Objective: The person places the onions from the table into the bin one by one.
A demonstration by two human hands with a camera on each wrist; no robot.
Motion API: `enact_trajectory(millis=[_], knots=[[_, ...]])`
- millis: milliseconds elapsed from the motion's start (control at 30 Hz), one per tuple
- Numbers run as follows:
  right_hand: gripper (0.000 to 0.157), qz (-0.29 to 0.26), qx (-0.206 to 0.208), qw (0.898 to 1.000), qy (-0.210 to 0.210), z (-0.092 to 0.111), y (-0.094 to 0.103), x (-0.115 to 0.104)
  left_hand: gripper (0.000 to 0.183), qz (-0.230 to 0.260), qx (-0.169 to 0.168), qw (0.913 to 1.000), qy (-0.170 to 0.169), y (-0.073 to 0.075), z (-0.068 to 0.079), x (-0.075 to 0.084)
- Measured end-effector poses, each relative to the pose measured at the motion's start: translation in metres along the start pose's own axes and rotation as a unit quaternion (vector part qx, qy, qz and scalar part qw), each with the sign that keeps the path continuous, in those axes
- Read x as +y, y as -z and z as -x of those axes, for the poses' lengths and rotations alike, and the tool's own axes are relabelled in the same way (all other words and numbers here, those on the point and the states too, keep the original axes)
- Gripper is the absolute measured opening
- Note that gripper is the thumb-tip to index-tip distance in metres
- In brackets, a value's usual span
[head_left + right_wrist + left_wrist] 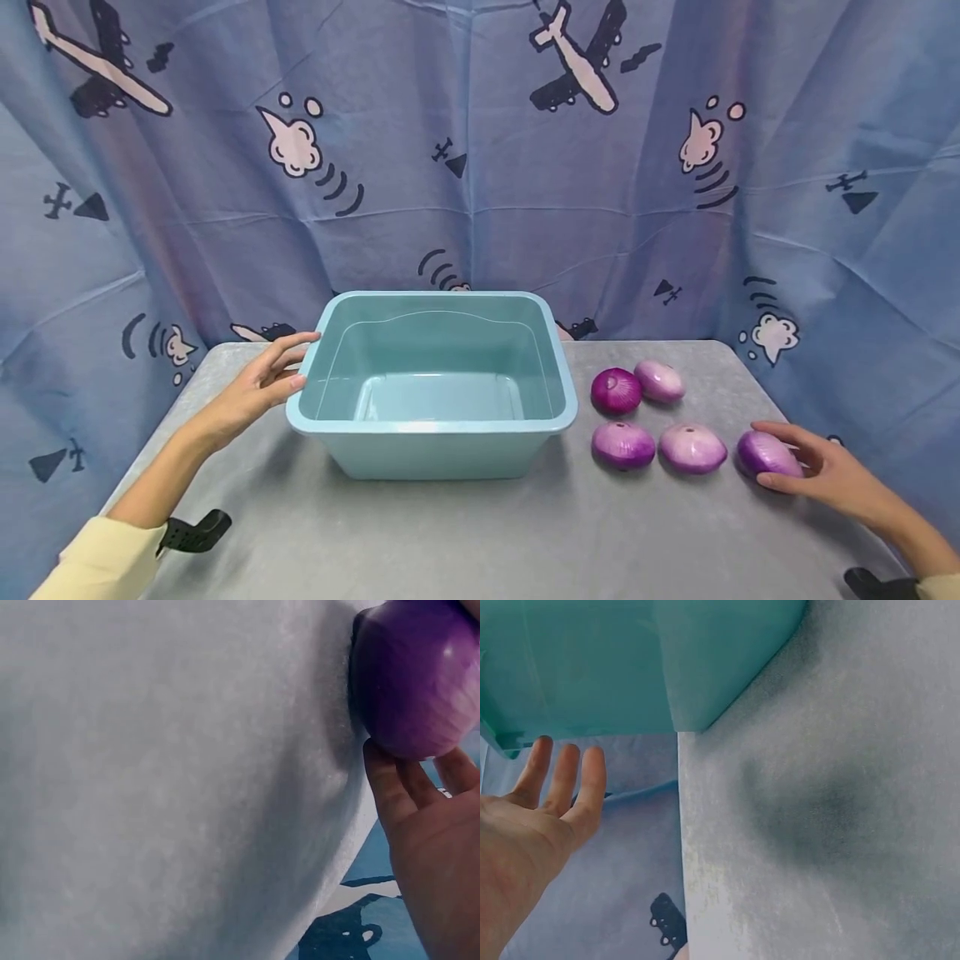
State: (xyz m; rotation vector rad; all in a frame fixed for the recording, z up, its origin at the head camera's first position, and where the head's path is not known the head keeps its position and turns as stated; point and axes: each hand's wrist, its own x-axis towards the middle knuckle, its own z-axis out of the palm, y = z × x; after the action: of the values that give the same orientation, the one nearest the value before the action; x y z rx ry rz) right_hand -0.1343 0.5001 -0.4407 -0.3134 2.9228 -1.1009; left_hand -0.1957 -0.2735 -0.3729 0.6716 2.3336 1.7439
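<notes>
Slippage on curved skin may be threatening: my right hand (pixel 831 477) is pinching a red onion (pixel 763 454); my left hand (pixel 251 393), relaxed, is touching the basin (pixel 435 455).

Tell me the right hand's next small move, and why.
Probably a slight lift of the rightmost onion: the right hand has its thumb and fingers on opposite sides of it, which looks ready to lift, while the left hand is at the left rim of the blue bin.
</notes>
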Motion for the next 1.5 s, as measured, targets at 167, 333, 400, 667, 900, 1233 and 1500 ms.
enact_trajectory(millis=[167, 333, 400, 667, 900, 1233, 1500], knots=[[0.062, -0.013, 0.017, 0.999, 0.026, -0.002, 0.002, -0.001, 0.055, -0.005, 0.007, 1.0000, -0.003, -0.002, 0.000, 0.001], [0.063, -0.019, 0.028, 0.999, 0.010, -0.003, 0.007, -0.005, 0.052, -0.006, 0.007, 0.9999, 0.003, -0.004, -0.001, 0.002], [0.064, -0.018, 0.025, 0.999, -0.011, -0.004, 0.010, -0.009, 0.052, -0.004, 0.007, 1.0000, 0.004, -0.004, -0.002, 0.003], [0.068, -0.006, 0.034, 0.999, -0.032, -0.011, 0.025, -0.026, 0.054, 0.017, -0.013, 0.9997, 0.008, -0.004, -0.006, 0.002], [0.066, -0.031, 0.054, 0.998, 0.007, -0.020, 0.039, -0.047, 0.053, 0.009, -0.012, 0.9999, 0.002, -0.002, -0.007, 0.001], [0.064, -0.082, 0.053, 0.994, 0.056, -0.042, 0.037, -0.082, 0.050, 0.006, 0.012, 0.9998, -0.014, 0.000, -0.008, 0.001], [0.063, -0.120, 0.031, 0.987, 0.105, -0.068, 0.026, -0.108, 0.050, 0.004, 0.026, 0.9992, -0.030, -0.002, -0.008, -0.005]])
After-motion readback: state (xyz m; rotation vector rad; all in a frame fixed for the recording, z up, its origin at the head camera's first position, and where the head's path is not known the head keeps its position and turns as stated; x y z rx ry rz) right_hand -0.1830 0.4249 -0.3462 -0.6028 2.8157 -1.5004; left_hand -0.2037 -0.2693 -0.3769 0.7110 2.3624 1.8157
